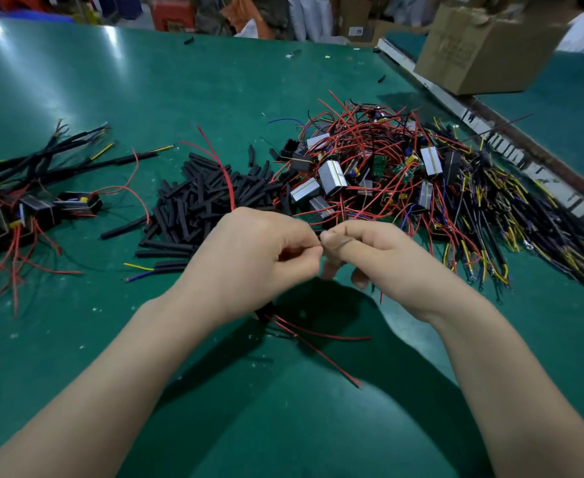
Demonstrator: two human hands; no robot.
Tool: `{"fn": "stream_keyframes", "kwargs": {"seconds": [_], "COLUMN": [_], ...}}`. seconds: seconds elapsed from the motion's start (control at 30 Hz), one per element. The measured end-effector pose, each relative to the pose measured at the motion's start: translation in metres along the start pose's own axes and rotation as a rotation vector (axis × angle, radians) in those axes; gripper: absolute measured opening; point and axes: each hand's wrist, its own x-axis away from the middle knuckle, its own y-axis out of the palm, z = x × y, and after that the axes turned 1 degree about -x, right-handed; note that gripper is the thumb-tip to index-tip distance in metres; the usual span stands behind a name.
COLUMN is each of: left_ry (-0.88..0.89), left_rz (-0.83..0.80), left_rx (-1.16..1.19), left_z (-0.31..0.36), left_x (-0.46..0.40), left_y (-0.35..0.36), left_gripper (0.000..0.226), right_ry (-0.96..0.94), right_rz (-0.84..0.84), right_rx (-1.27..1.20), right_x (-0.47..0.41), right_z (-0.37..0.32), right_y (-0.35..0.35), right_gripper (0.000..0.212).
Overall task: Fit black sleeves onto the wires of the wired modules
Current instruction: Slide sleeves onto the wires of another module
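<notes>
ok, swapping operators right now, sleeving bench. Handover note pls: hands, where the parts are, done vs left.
Left hand: fingers pinched at the meeting point of both hands; a module seems tucked under it, with red wires trailing toward the table edge.
Right hand: pinching at the same spot; what sits between the fingertips is too small to tell.
Loose black sleeves: heap straight ahead on the green table.
Unsleeved modules: tangled pile ahead right.
Done: a small sleeved batch at far left.
Left: finish the one in hand, then the big right pile.
</notes>
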Motion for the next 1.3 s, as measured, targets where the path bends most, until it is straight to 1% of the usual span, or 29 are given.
{"fn": "stream_keyframes", "kwargs": {"seconds": [0.07, 0.13, 0.17, 0.23, 0.27, 0.33, 0.47, 0.57, 0.63, 0.7, 0.77, 0.83, 0.9, 0.97, 1.03, 1.1, 1.13, 1.17, 1.2, 1.23, 1.3], "left_ry": [-0.082, -0.217, -0.286, -0.395, -0.439, -0.509, -0.543, -0.547, -0.592, -0.664, -0.707, -0.684, -0.597, -0.499, -0.372, -0.246, -0.213, -0.206, -0.228, -0.279, -0.422], "left_rz": [0.033, 0.043, 0.039, 0.033, 0.027, -0.014, -0.147, -0.275, -0.37, -0.462, -0.512, -0.486, -0.407, -0.339, -0.28, -0.242, -0.23, -0.212, -0.19, -0.17, -0.15], "left_rx": [0.119, 0.279, 0.369, 0.58, 0.682, 0.828, 0.999, 1.063, 1.142, 1.283, 1.353, 1.275, 1.125, 1.007, 0.892, 0.781, 0.745, 0.728, 0.741, 0.783, 0.906], "left_z": [-0.001, -0.003, -0.005, -0.008, -0.008, -0.009, -0.006, -0.002, -0.001, -0.002, -0.001, 0.0, 0.002, 0.004, 0.004, 0.006, 0.007, 0.007, 0.007, 0.005, 0.002], "left_x": [-0.001, -0.003, -0.004, -0.005, -0.006, -0.005, -0.005, -0.005, -0.005, -0.006, -0.006, -0.006, -0.005, -0.003, -0.001, 0.001, 0.001, 0.001, 0.001, 0.0, -0.002], "left_y": [-0.001, -0.003, -0.004, -0.006, -0.007, -0.008, -0.011, -0.014, -0.017, -0.019, -0.02, -0.019, -0.018, -0.02, -0.022, -0.023, -0.023, -0.022, -0.022, -0.021, -0.02], "left_gripper": [0.015, 0.013, 0.013, 0.016, 0.017, 0.012, 0.005, 0.006, 0.007, 0.015, 0.016, 0.015, 0.014, 0.011, 0.014, 0.017, 0.016, 0.016, 0.016, 0.015, 0.017], "right_ry": [-0.04, -0.184, -0.288, -0.56, -0.68, -0.811, -0.855, -0.88, -0.919, -0.958, -0.973, -0.908, -0.735, -0.419, -0.081, 0.162, 0.253, 0.311, 0.331, 0.312, 0.191], "right_rz": [0.047, 0.17, 0.257, 0.425, 0.482, 0.539, 0.536, 0.539, 0.519, 0.483, 0.428, 0.333, 0.214, 0.109, -0.004, -0.16, -0.232, -0.285, -0.312, -0.308, -0.21], "right_rx": [-0.084, -0.045, 0.006, 0.185, 0.292, 0.424, 0.484, 0.487, 0.509, 0.594, 0.705, 0.693, 0.564, 0.409, 0.231, 0.075, 0.015, -0.024, -0.035, -0.03, 0.006], "right_x": [0.0, 0.0, 0.0, 0.002, 0.003, 0.003, 0.0, -0.001, -0.001, 0.0, 0.002, 0.006, 0.012, 0.017, 0.019, 0.016, 0.014, 0.013, 0.012, 0.011, 0.009], "right_z": [-0.002, -0.003, -0.003, -0.003, -0.002, 0.0, 0.002, 0.003, 0.001, -0.001, -0.005, -0.011, -0.02, -0.031, -0.042, -0.053, -0.057, -0.06, -0.062, -0.063, -0.062], "right_y": [0.0, 0.0, -0.001, -0.003, -0.003, -0.002, 0.005, 0.006, 0.004, 0.001, -0.003, -0.005, -0.007, -0.008, -0.009, -0.012, -0.014, -0.017, -0.02, -0.022, -0.023], "right_gripper": [0.021, 0.015, 0.012, 0.011, 0.011, 0.012, 0.015, 0.012, 0.013, 0.016, 0.018, 0.017, 0.015, 0.015, 0.017, 0.021, 0.027, 0.033, 0.035, 0.034, 0.03]}}
